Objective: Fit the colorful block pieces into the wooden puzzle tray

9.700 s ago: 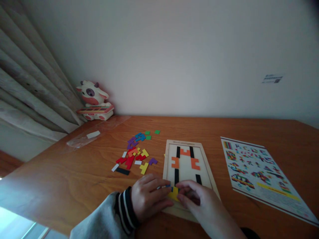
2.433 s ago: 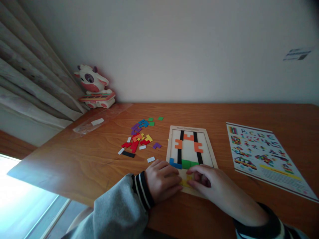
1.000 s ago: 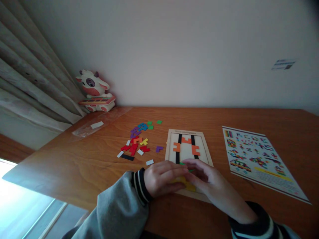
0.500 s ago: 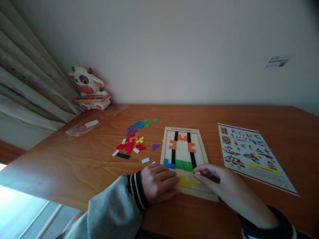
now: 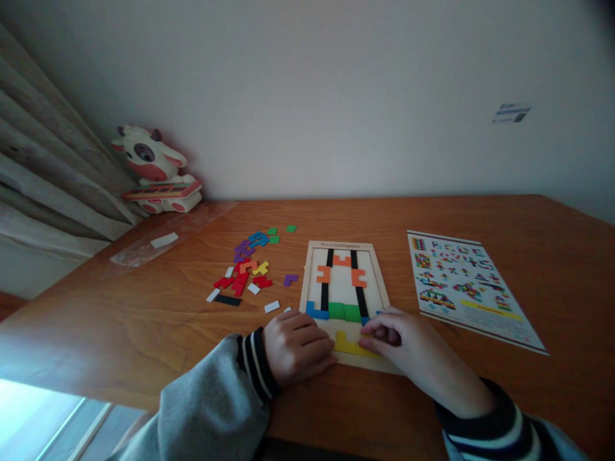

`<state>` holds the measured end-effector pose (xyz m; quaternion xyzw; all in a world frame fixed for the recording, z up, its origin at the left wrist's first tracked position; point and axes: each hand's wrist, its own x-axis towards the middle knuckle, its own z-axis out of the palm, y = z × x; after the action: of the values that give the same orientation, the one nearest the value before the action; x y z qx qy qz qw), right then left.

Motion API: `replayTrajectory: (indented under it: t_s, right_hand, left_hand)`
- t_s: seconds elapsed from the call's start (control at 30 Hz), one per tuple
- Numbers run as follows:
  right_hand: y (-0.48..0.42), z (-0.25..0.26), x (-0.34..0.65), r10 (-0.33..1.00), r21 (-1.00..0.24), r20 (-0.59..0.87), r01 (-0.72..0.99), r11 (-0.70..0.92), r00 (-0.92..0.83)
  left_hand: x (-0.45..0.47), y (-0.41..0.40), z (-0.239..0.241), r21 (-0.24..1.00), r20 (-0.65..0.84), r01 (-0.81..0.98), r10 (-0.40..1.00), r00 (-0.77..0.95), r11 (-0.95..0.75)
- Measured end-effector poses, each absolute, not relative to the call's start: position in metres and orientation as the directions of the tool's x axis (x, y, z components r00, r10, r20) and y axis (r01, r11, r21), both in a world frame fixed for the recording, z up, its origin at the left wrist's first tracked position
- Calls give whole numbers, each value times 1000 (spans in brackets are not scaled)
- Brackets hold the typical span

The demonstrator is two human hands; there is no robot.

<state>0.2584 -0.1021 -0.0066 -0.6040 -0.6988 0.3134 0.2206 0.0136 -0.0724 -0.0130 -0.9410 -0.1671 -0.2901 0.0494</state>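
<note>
The left hand (image 5: 298, 349) lies palm down at the near left corner of the wooden puzzle tray (image 5: 382, 288), fingers spread slightly and gently bent. It pinches nothing visible; whether anything is under the palm cannot be told. The right hand (image 5: 398, 336) reaches over the tray's near right part, thumb and forefinger almost together with a sliver of a small yellow piece (image 5: 366, 336) between them; the fingers cover most of its outline.

Between the two hands, yellow blocks (image 5: 343, 344) lie along the tray's near end. Just beyond the hands, a row of two green pieces (image 5: 344, 312) runs between a blue L-shaped piece (image 5: 318, 312) on the left and a partly covered blue piece (image 5: 365, 321) at the right fingertips. Farther ahead stand black strips and orange U-shaped pieces (image 5: 341, 263).

Ahead and to the left of the left hand, loose red pieces (image 5: 240, 283), white tiles (image 5: 271, 307) and a purple piece (image 5: 290, 280) lie on the wooden table (image 5: 120, 339). Beyond the right hand, off to its right, is a printed pattern sheet (image 5: 473, 301).

The pieces look thin, light and stiff, probably smooth-faced and not easily broken. A thumb-and-forefinger pinch on opposite edges should suit them best, since flat faces may slide. The tray looks rigid, and its raised rim seems the natural place to steady it.
</note>
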Motion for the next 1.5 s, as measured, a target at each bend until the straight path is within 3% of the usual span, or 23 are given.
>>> replayTrajectory:
  t_s: [0.4, 0.67, 0.77, 0.87, 0.97, 1.17, 1.33, 1.5]
  right_hand:
    - [-98, 7, 278, 988, -715, -77, 698, 38, -132]
    - [-99, 14, 266, 965, -572, -133, 813, 112, -226]
    - [-99, 15, 265, 962, -576, -121, 807, 134, -246]
    - [-98, 12, 268, 967, -647, -136, 758, 80, -217]
    - [-94, 2, 274, 989, -662, -91, 749, 25, -113]
    - [-88, -24, 287, 986, -484, 132, 875, -27, 103]
    - [-86, -25, 284, 991, -416, 50, 905, -90, 121]
    - [-86, -20, 282, 992, -403, 4, 908, -112, 124]
  left_hand:
    - [15, -74, -11, -30, 568, 341, 264, 779, -940]
    - [16, -77, -9, -15, 581, 338, 267, 769, -941]
    - [11, -76, -8, -31, 577, 366, 283, 766, -930]
    - [0, -63, -5, -12, 610, 467, 364, 704, -884]
    - [-16, -41, -3, 81, 594, 628, 543, 593, -774]
    - [-26, -10, -12, 118, 483, 701, 658, 578, -703]
    - [-13, -7, -20, 163, 321, 684, 694, 645, -711]
    - [-9, -7, -20, 221, 290, 707, 738, 610, -671]
